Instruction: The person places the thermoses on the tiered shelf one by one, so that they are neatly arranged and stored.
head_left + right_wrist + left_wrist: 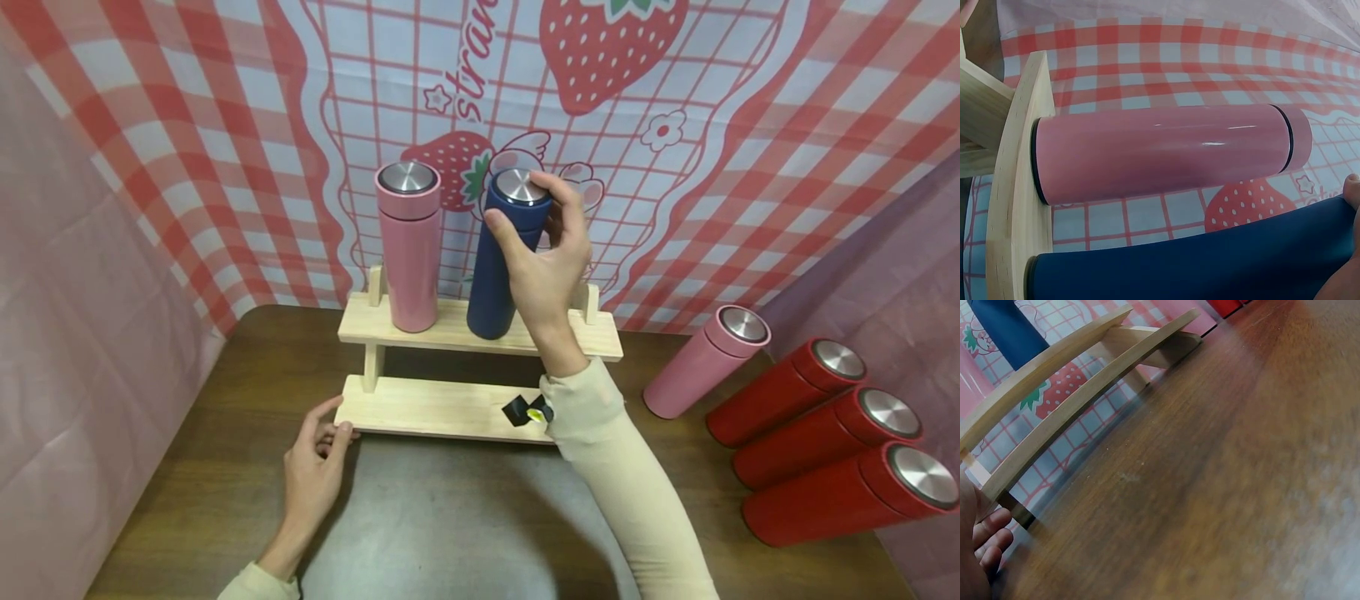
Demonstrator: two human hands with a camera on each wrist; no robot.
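Note:
A dark blue thermos bottle (492, 283) with a steel-topped lid stands on the upper tier of a two-tier wooden rack (427, 404). My right hand (551, 267) grips it around the lid, thumb on the near side and fingers at the far side. In the right wrist view the base of the blue bottle (1197, 265) meets the shelf. To its left a pink thermos bottle (411, 258) stands upright on the same tier. My left hand (315, 467) holds the left end of the lower tier, thumb on top and fingers curled at the edge.
On the right side of the wooden table (187, 467) stand another pink bottle (701, 367) and several red bottles (832, 496). A black patch with a yellow-green mark (528, 411) lies on the lower tier. A strawberry-print checked cloth (615, 142) hangs right behind the rack.

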